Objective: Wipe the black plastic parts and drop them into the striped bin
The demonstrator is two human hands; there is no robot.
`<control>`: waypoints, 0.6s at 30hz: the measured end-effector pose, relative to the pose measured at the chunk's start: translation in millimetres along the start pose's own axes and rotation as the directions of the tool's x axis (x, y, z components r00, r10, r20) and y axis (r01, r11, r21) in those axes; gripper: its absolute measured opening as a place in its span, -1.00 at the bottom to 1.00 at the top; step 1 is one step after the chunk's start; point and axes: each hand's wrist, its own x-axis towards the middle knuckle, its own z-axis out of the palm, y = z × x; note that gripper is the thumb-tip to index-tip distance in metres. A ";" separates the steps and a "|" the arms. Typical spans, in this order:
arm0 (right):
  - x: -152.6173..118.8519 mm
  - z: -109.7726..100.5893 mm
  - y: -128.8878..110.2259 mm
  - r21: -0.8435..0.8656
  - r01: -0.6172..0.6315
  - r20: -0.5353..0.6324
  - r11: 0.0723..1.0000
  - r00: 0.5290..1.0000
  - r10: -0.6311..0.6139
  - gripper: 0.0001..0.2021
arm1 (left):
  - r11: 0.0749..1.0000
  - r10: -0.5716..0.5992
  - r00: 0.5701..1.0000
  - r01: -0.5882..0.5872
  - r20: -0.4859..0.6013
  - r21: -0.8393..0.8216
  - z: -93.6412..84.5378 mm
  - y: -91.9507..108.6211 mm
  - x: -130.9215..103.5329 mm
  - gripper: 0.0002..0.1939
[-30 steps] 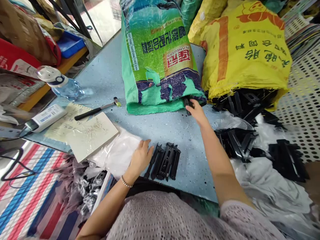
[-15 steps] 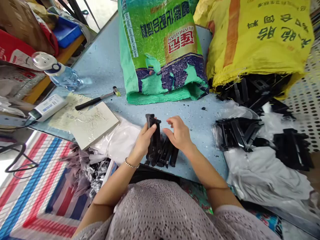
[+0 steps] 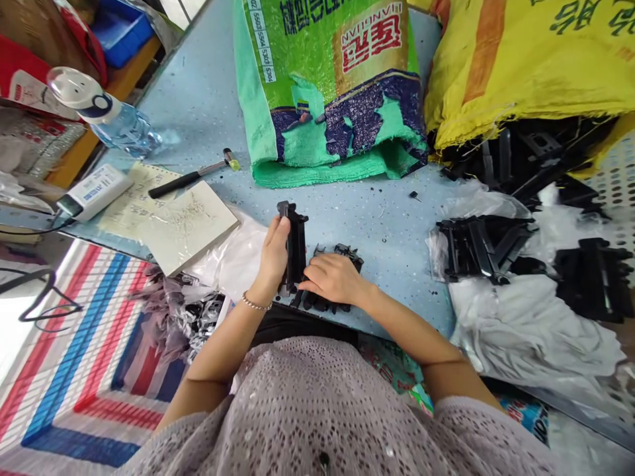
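In front of the green sack [image 3: 330,99], left grip [image 3: 274,254] grasps a black part [image 3: 296,248]; right grip [image 3: 333,277] beside it, hold undeterminable.

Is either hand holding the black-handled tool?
No, the black-handled tool lies apart from the left hand and right hand, both at black parts.

left hand [image 3: 274,256] grips, fingers [image 3: 282,227] forward | right hand [image 3: 335,277] points left, fingers curled | forearms [image 3: 409,334] angle inward
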 end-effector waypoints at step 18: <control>225.1 -104.9 237.4 -0.036 -0.637 -0.247 0.770 0.752 0.611 -0.39 | 0.398 0.116 0.896 -0.437 0.428 0.807 15.4 -58.2 -39.4 -0.61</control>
